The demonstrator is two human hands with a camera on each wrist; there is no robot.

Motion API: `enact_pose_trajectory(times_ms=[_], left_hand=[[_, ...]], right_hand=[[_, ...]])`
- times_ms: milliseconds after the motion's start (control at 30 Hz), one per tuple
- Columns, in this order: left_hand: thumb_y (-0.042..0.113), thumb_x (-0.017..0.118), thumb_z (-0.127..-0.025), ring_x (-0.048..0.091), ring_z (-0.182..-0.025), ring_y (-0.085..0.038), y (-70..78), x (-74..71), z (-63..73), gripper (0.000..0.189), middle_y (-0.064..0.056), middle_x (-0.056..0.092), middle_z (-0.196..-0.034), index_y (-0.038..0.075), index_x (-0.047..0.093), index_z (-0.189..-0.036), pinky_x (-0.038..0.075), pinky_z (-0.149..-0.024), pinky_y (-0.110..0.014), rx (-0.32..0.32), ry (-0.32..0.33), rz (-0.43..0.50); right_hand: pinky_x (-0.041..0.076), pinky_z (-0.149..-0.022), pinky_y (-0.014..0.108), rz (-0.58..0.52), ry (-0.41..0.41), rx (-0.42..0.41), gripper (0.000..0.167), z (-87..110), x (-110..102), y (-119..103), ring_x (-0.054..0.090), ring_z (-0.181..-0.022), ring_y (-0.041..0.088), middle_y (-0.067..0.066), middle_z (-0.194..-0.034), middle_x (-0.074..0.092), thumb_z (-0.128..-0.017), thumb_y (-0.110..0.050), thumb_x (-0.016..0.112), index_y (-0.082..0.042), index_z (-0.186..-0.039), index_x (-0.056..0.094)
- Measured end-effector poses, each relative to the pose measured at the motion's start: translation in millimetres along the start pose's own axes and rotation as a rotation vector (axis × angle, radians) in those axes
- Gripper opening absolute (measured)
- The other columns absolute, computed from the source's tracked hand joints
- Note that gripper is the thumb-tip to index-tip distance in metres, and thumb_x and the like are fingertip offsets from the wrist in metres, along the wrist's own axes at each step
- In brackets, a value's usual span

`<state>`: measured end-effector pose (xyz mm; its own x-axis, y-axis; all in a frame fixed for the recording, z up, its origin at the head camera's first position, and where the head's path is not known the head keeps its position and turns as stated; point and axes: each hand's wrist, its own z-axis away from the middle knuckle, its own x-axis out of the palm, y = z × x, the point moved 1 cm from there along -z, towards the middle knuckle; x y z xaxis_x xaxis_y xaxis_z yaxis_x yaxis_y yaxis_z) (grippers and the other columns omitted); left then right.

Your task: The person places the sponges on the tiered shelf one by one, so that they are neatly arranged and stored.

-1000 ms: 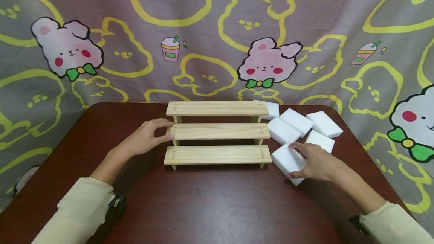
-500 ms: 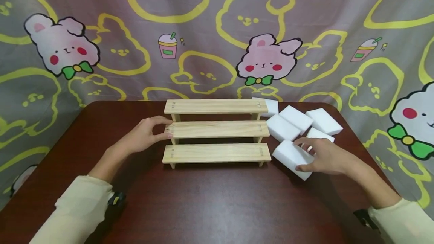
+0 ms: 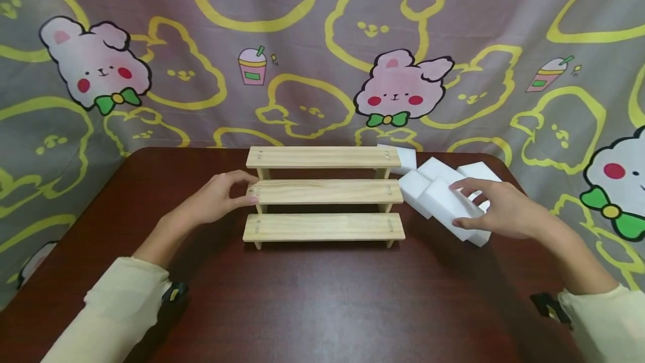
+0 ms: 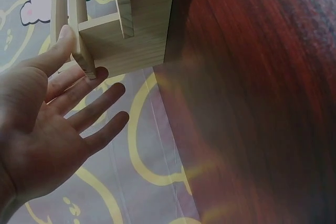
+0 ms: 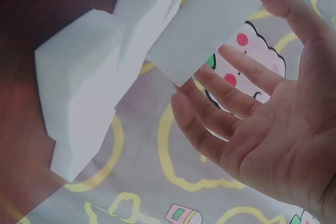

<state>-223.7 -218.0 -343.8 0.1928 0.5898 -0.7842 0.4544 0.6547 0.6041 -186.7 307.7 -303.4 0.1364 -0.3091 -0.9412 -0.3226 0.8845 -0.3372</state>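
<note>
A three-step wooden display rack [image 3: 327, 191] stands on the table. My left hand [image 3: 219, 200] pinches the left end of its middle board. In the left wrist view the thumb lies on that board [image 4: 79, 51], while the lower fingers spread free. On the right, my right hand [image 3: 509, 209] holds a white sponge block [image 3: 445, 206] by its edges, between thumb and fingers. The right wrist view has this block tilted and raised over the other blocks [image 5: 79, 61]. Part of the pile is hidden behind the held block and the hand.
Several white sponge blocks lie at the back right, among them one behind the rack's right end [image 3: 405, 158] and one at the far right [image 3: 478, 171]. The dark red-brown table [image 3: 322, 296] ends at a patterned curtain [image 3: 302, 60].
My right hand has lifted the sponge block off the table and moved it back and to the right, tilting it. The left hand has stayed on the rack.
</note>
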Motion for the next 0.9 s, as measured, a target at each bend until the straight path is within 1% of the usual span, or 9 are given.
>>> enact_pose_trajectory(times_ms=[100,267,367,533,633,733,800,900], left_hand=[[0.014,0.076,-0.096,0.062,-0.119,-0.041,1.5,-0.4,-0.2,0.041,-0.024,0.069,-0.123,-0.008,0.064,-0.129,0.046,-0.101,-0.06,-0.011,-0.004,-0.001],[0.014,0.076,-0.096,0.064,-0.115,-0.04,3.3,-0.3,-0.4,0.041,-0.023,0.07,-0.121,-0.008,0.065,-0.129,0.048,-0.098,-0.06,-0.017,-0.009,-0.002],[0.014,0.076,-0.096,0.064,-0.115,-0.04,3.4,-0.2,-0.9,0.041,-0.023,0.07,-0.12,-0.008,0.065,-0.129,0.048,-0.098,-0.06,-0.025,-0.011,-0.001],[0.013,0.077,-0.096,0.064,-0.114,-0.04,2.5,-0.9,-2.1,0.042,-0.023,0.07,-0.121,-0.008,0.064,-0.13,0.049,-0.097,-0.059,-0.041,-0.014,-0.013],[0.012,0.077,-0.095,0.064,-0.114,-0.04,1.6,-2.2,-2.4,0.042,-0.023,0.07,-0.121,-0.008,0.065,-0.13,0.049,-0.097,-0.059,-0.05,-0.016,-0.022],[0.012,0.077,-0.095,0.064,-0.114,-0.04,1.6,-2.6,-2.5,0.041,-0.023,0.07,-0.121,-0.008,0.065,-0.129,0.049,-0.097,-0.059,-0.048,-0.015,-0.023],[0.011,0.077,-0.095,0.064,-0.113,-0.039,1.2,-2.4,-2.3,0.041,-0.022,0.07,-0.12,-0.008,0.065,-0.129,0.049,-0.097,-0.059,-0.047,-0.014,-0.02],[0.011,0.078,-0.094,0.065,-0.111,-0.038,0.3,-1.1,-2.5,0.04,-0.022,0.07,-0.118,-0.008,0.066,-0.127,0.049,-0.096,-0.059,-0.036,-0.008,-0.017]], right_hand=[[0.057,-0.072,0.043,-0.007,0.014,-0.01,0.072,-2.6,-5.3,1.3,0.069,-0.094,0.033,0.019,-0.114,0.068,-0.076,-0.034,0.095,-0.003,-0.131,0.062],[0.057,-0.079,0.048,-0.039,0.047,-0.045,0.068,-7.5,-12.4,-1.2,0.068,-0.097,0.031,0.018,-0.119,0.067,-0.079,-0.026,0.092,-0.006,-0.135,0.061],[0.056,-0.081,0.048,-0.056,0.061,-0.067,0.065,-10.0,-16.3,-3.4,0.067,-0.1,0.033,0.017,-0.123,0.066,-0.08,-0.022,0.091,-0.007,-0.135,0.061],[0.056,-0.082,0.046,-0.069,0.082,-0.069,0.065,-13.6,-23.1,-7.1,0.064,-0.106,0.035,0.017,-0.125,0.064,-0.08,-0.017,0.09,-0.006,-0.136,0.06],[0.057,-0.083,0.048,-0.07,0.099,-0.076,0.064,-15.7,-26.5,-9.4,0.063,-0.108,0.036,0.016,-0.126,0.064,-0.081,-0.015,0.089,-0.005,-0.137,0.06],[0.056,-0.084,0.051,-0.068,0.128,-0.109,0.064,-18.0,-28.7,-12.0,0.063,-0.108,0.035,0.015,-0.124,0.065,-0.08,-0.012,0.089,-0.004,-0.136,0.061],[0.056,-0.083,0.048,-0.06,0.151,-0.14,0.063,-19.8,-29.8,-13.9,0.064,-0.107,0.033,0.013,-0.121,0.066,-0.079,-0.01,0.089,-0.004,-0.135,0.062],[0.056,-0.081,0.039,-0.058,0.178,-0.183,0.061,-23.2,-30.6,-17.2,0.064,-0.104,0.028,0.009,-0.117,0.068,-0.078,-0.008,0.089,-0.004,-0.134,0.063]])
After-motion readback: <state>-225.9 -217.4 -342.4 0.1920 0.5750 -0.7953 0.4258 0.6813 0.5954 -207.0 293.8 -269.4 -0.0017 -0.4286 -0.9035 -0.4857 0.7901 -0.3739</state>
